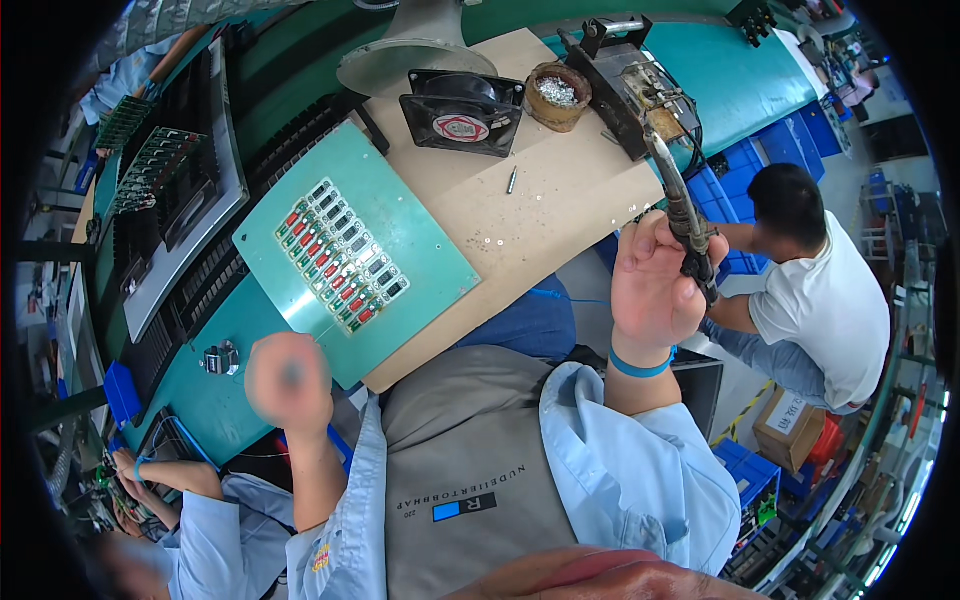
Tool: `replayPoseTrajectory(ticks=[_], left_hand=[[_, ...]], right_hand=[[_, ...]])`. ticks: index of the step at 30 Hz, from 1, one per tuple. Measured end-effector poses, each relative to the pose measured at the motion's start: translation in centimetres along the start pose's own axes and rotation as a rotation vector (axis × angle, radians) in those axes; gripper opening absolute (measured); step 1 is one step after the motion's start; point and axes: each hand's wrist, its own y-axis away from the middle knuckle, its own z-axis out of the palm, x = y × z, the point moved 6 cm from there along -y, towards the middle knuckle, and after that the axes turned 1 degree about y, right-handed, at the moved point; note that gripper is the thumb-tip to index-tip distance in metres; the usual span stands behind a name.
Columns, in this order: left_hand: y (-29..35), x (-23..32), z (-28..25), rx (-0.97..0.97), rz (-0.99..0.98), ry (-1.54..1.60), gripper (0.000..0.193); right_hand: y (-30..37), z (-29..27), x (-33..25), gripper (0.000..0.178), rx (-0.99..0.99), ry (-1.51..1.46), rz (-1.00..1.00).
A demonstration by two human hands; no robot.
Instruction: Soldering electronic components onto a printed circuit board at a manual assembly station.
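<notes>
In my right hand (pixel 655 290), at the right of the bench, is a soldering iron (pixel 682 215) with a dark, worn grip; its metal shaft slants up toward a metal stand (pixel 645 90). My left hand (pixel 290 385) is a blurred, rounded fist left of centre, with a dark spot in it that I cannot identify. From near this fist a faint thin line runs toward a green board (pixel 350 215). On that board lies a panel of small circuit boards (pixel 342 255), carrying rows of red, green and black parts. Both hands are off the board's surface.
Behind the panel stand a black fan (pixel 463 112), a round pot of silvery scraps (pixel 557 95) and a funnel-shaped hood (pixel 415 55). A small metal rod (pixel 512 180) lies on the wooden top. A person in white (pixel 825 300) sits right; another in blue (pixel 230 545) works left.
</notes>
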Motion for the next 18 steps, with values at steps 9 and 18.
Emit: replayPoseTrajectory(ticks=[9, 18], left_hand=[[0.34, 0.3, 0.14, -0.013, -0.001, -0.005, 0.013], [0.55, 0.32, 0.24, -0.007, -0.007, 0.004, 0.014]], right_hand=[[0.73, -0.68, 0.04, 0.056, -0.005, 0.084, -0.071], [0.81, -0.5, 0.42, 0.049, 0.037, 0.019, -0.004]])
